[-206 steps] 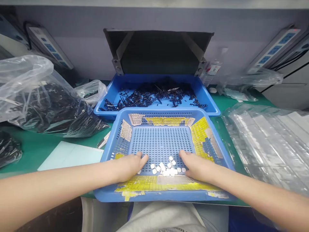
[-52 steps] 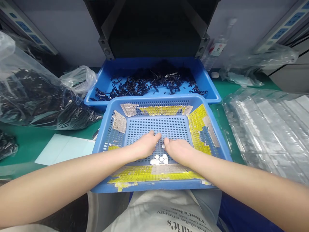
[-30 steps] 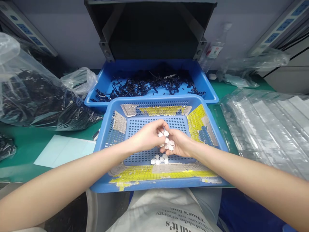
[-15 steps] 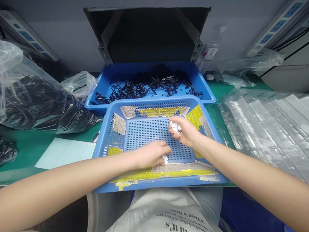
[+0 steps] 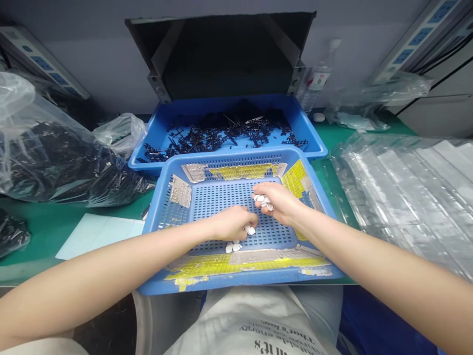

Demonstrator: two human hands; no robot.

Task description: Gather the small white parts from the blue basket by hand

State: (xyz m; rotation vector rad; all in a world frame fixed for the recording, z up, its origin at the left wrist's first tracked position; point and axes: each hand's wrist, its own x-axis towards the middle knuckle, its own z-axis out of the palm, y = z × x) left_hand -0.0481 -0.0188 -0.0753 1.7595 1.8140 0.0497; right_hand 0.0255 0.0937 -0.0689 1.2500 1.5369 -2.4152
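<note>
Basket floor (image 5: 218, 199) open leftward; black hood (image 5: 221, 54) blocks rear.

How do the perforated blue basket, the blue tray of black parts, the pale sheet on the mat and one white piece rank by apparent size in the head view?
1. perforated blue basket, nearest the camera
2. blue tray of black parts
3. pale sheet
4. white piece

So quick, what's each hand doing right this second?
Left hand: closed on a small white piece, just above the blue basket.
Right hand: cupped, holding a cluster of white pieces.
</note>
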